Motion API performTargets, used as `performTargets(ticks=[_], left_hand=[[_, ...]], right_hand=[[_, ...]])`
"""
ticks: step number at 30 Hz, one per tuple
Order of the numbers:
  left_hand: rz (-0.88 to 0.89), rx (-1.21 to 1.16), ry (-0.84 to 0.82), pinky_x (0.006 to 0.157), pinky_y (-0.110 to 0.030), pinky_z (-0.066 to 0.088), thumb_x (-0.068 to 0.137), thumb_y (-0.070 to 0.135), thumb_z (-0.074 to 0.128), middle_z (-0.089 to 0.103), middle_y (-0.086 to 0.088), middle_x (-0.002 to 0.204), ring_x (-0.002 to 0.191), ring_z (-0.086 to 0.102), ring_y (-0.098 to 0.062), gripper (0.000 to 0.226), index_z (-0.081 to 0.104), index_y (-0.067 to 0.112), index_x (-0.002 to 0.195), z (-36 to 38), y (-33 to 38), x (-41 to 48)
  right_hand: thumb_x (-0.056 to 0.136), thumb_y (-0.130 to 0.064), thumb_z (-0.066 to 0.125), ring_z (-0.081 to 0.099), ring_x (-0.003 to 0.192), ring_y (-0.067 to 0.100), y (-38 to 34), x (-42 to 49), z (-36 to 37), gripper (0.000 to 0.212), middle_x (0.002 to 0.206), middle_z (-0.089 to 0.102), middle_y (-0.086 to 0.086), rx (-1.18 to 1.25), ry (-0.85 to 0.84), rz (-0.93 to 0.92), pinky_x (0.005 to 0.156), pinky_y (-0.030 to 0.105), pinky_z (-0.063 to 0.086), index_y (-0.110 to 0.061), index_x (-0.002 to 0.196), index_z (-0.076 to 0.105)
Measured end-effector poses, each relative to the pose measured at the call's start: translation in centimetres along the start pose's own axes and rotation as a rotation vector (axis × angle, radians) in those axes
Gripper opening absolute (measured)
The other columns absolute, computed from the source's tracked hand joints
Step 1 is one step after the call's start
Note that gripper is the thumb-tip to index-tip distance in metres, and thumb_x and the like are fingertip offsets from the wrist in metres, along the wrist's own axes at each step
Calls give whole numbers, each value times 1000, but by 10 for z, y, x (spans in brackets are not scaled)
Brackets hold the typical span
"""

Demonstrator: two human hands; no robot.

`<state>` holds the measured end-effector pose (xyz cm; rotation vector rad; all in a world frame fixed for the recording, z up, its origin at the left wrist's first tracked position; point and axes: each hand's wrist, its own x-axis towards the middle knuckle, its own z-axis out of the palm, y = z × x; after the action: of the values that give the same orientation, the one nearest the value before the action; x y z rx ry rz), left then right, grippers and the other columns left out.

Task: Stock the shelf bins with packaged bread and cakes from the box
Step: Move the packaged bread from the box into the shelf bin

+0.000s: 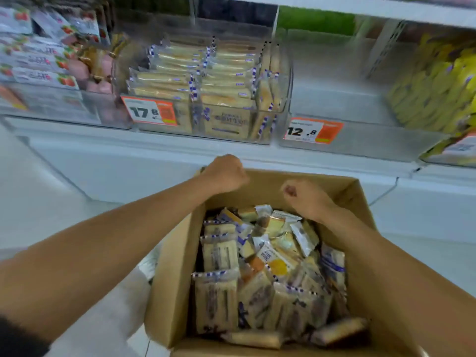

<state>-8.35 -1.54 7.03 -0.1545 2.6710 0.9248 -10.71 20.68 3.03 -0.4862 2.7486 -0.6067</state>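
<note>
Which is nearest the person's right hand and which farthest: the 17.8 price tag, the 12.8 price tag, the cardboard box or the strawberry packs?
1. The cardboard box: right under the right hand.
2. The 12.8 price tag: on the shelf edge straight ahead.
3. The 17.8 price tag: ahead and to the left.
4. The strawberry packs: far-left bin.
</note>
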Motion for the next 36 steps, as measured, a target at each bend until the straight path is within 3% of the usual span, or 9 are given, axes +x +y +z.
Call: performTargets(ticks=[4, 8, 12, 16, 19, 21, 24, 30, 36], left_hand=[[-159, -174, -53, 86, -35, 56, 95, 19, 57, 70, -6, 101, 91, 67, -19, 20, 71, 8, 104, 54, -32, -5], [-253, -231, -120, 77, -31, 52, 95, 18, 59, 67, -2, 94, 83, 63, -14, 13, 68, 14, 103, 89, -54, -6], [-291, -244, -208, 77, -31, 53, 95, 17, 58, 68, -8, 99, 83, 63, -15, 13, 67, 14, 104, 108, -59, -4], [-264, -268, -273, 63, -23, 50, 96, 15, 57, 63, -1, 92, 73, 60, -9, 18, 66, 12, 111, 118, -50, -7], [-272, -318, -300, 82, -29, 55, 96, 18, 59, 63, -4, 108, 91, 64, -13, 23, 63, 12, 118, 124, -45, -10], [-242, -363, -307, 94, -32, 52, 93, 20, 65, 56, -3, 131, 110, 59, -16, 43, 53, 17, 133, 124, -37, -15], [-145, -452, -392, 100, -31, 43, 86, 19, 75, 40, 11, 141, 127, 47, -14, 79, 30, 29, 151, 119, -21, -20], [-282, -978, -264, 89, -44, 57, 87, 4, 70, 72, -11, 115, 103, 70, -26, 40, 62, 9, 126, 109, -20, -22], [-289, -1001, -679, 95, -59, 50, 82, 40, 70, 65, -11, 129, 117, 63, -35, 54, 58, 22, 132, 73, -33, -37]], right_hand=[[93, -16, 59, 63, 98, 19, 71, -36, 52, 20, 110, 66, 2, 171, -199, 231, 80, 29, 51, -17, 110, 69], [90, -7, 66, 63, 88, 14, 96, -63, 93, 6, 93, 66, 7, 447, -403, 300, 75, 20, 53, -12, 90, 69], [80, -28, 77, 58, 113, 15, 96, -72, 112, 19, 119, 58, -15, 365, -665, 236, 97, 36, 49, -20, 97, 74], [83, -26, 73, 56, 115, 19, 97, -85, 129, 48, 128, 58, -3, 83, -821, 162, 94, 34, 49, -17, 128, 60], [84, -25, 74, 58, 90, 16, 103, -85, 125, 9, 96, 61, 0, 221, -666, 179, 73, 32, 46, -22, 88, 67], [85, -27, 74, 53, 74, 12, 97, -77, 102, 21, 80, 53, -1, 409, -532, 253, 65, 26, 38, -15, 75, 60], [82, -34, 77, 51, 67, 12, 72, -60, 58, 30, 74, 53, 1, 511, -454, 166, 66, 27, 37, -7, 84, 64], [72, -34, 84, 61, 104, 9, 40, -42, 22, 79, 119, 58, -8, 790, -205, 255, 87, 29, 53, -26, 138, 42], [86, -15, 73, 70, 98, 14, 34, -51, 32, 33, 110, 72, 0, 803, -289, 110, 84, 29, 56, -27, 115, 66]])
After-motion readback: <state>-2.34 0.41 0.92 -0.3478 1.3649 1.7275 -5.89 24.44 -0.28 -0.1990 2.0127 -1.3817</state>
